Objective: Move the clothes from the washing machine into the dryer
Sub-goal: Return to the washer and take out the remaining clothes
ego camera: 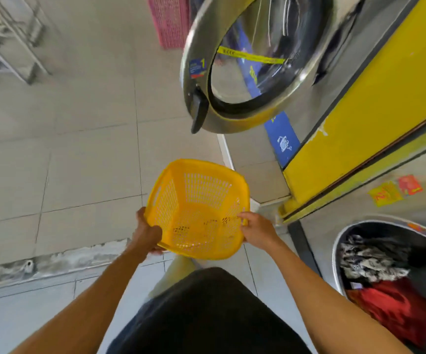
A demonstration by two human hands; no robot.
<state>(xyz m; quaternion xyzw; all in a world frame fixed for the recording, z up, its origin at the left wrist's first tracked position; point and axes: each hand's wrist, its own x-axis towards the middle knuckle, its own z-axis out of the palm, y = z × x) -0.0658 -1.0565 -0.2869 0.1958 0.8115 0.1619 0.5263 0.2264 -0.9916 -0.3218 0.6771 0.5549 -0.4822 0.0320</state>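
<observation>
- A round steel machine door (234,72) stands swung open at upper centre, its black handle (198,112) hanging above the tiled floor (66,149); it juts out between the yellow basket and the pink crate (169,19) behind it.
- A yellow panel (360,118) runs across the machine fronts on the right.
- A metal rack (10,39) stands at far left, blurred.
- The clothes (385,284) lie inside the open drum (339,251) at lower right: black-and-white patterned fabric above a bunched red piece.
- The yellow basket (196,208), perforated and holding nothing, is held over the floor.
- The left hand (146,232) has its grip closed around the basket's near-left rim; the right hand (256,227) pinches the right rim.
</observation>
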